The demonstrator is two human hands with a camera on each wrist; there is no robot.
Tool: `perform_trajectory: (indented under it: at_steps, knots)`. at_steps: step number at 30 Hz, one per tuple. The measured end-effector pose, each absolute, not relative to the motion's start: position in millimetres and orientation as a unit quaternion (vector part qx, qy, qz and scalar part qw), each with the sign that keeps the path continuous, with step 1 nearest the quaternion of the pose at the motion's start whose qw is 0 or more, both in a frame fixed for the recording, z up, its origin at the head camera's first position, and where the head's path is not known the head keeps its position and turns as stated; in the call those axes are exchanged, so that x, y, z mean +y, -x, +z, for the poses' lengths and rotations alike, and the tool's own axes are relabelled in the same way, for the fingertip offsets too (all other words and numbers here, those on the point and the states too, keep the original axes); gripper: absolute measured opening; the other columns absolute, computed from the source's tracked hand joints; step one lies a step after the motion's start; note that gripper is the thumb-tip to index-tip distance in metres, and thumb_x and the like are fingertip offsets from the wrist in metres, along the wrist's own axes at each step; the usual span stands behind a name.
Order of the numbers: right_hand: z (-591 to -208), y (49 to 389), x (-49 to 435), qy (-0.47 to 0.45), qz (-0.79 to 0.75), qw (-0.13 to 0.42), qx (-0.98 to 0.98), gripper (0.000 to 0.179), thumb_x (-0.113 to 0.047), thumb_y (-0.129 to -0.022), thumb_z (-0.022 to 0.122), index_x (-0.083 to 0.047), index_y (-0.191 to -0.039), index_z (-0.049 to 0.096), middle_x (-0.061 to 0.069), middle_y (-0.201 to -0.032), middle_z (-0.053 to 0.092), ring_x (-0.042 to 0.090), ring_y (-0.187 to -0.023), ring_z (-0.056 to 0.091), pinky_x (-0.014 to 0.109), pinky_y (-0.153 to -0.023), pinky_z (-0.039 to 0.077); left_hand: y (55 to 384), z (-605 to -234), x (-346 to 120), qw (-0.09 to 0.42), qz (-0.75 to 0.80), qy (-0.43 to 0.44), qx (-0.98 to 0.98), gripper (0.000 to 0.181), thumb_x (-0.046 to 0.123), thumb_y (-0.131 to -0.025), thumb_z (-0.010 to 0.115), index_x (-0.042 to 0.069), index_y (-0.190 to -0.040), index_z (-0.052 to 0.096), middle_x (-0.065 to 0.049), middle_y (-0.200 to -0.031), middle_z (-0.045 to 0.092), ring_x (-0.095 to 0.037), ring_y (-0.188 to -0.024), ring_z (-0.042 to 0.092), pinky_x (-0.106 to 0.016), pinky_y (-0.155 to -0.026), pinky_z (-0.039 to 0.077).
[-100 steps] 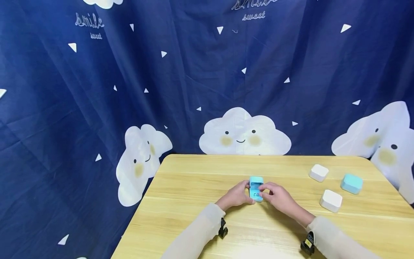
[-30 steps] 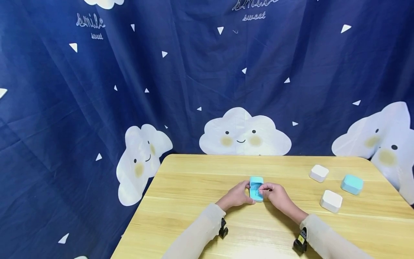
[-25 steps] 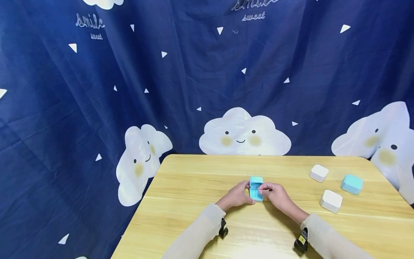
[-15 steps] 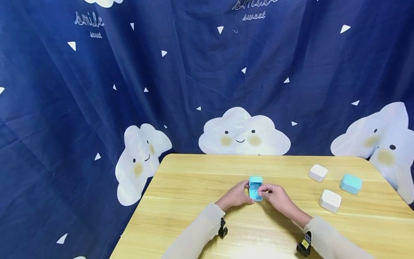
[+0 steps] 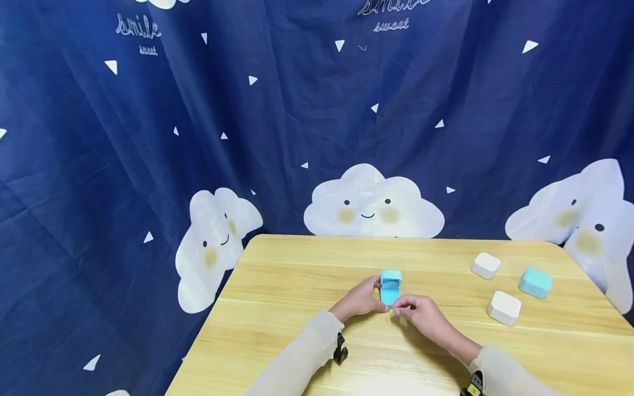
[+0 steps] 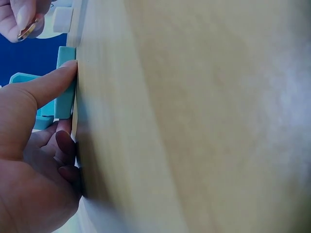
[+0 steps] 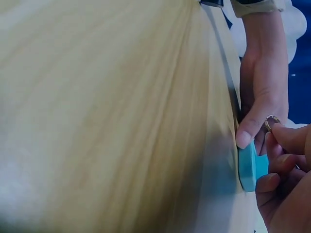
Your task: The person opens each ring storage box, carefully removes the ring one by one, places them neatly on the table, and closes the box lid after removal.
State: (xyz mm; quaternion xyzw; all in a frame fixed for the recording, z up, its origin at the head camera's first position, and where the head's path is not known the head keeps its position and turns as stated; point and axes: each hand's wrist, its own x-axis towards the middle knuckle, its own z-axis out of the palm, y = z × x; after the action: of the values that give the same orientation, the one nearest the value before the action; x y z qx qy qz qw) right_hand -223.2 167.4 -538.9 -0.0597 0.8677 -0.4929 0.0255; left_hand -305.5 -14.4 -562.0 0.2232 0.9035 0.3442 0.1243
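Note:
A turquoise ring box (image 5: 389, 296) stands on the table with its lid up and its cushion bare. My left hand (image 5: 360, 300) grips it from the left, thumb at the front and fingers round the side and back. Between thumb and forefinger, my right hand (image 5: 425, 318) pinches a gold-coloured ring (image 7: 271, 122) just in front of the box. In the left wrist view the ring (image 6: 28, 30) is clear of the box, and the thumb presses against the box base (image 6: 66, 92).
On the right side of the wooden table (image 5: 297, 264) sit a small white box (image 5: 486, 265), a turquoise box (image 5: 535, 282) and another white box (image 5: 504, 308), all with lids down. A dark blue curtain (image 5: 297, 110) with clouds hangs behind the table.
Earlier the ring sat in the box cushion with my right fingers on it. Now my right hand has drawn it out and towards me. My left hand keeps its grip on the box.

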Motion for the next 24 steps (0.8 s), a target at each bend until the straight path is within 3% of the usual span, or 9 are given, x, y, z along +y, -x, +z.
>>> perform_trajectory:
  at_steps: [4, 13, 24]
  knots:
    - [-541.9, 217.3, 166.6, 0.076, -0.489, 0.023, 0.869, 0.005, -0.010, -0.085, 0.070, -0.009, -0.089, 0.072, 0.002, -0.081, 0.068, 0.009, -0.061, 0.049, 0.022, -0.052, 0.042, 305.8, -563.4, -14.6, 0.123, 0.341, -0.221, 0.905, 0.071, 0.032, -0.068, 0.086, 0.021, -0.129, 0.050, 0.011, -0.110, 0.058, -0.008, -0.105, 0.055, -0.033, -0.096, 0.043]
    - [-551.5, 203.1, 165.3, 0.087, -0.442, 0.020, 0.893, 0.006, -0.017, -0.081, 0.074, -0.014, -0.085, 0.073, -0.006, -0.086, 0.070, 0.005, -0.076, 0.059, 0.021, -0.065, 0.048, 305.8, -567.8, -14.9, 0.126, 0.343, -0.214, 0.906, 0.074, 0.032, -0.069, 0.085, 0.021, -0.132, 0.049, 0.012, -0.110, 0.056, -0.008, -0.104, 0.054, -0.032, -0.097, 0.042]
    - [-550.1, 199.3, 161.5, 0.086, -0.407, 0.024, 0.909, 0.008, -0.025, -0.081, 0.074, -0.018, -0.079, 0.072, -0.011, -0.084, 0.069, 0.006, -0.080, 0.060, 0.027, -0.068, 0.047, 306.4, -565.9, -14.9, 0.126, 0.351, -0.213, 0.903, 0.071, 0.033, -0.069, 0.085, 0.023, -0.130, 0.050, 0.012, -0.108, 0.056, -0.007, -0.104, 0.053, -0.032, -0.096, 0.042]
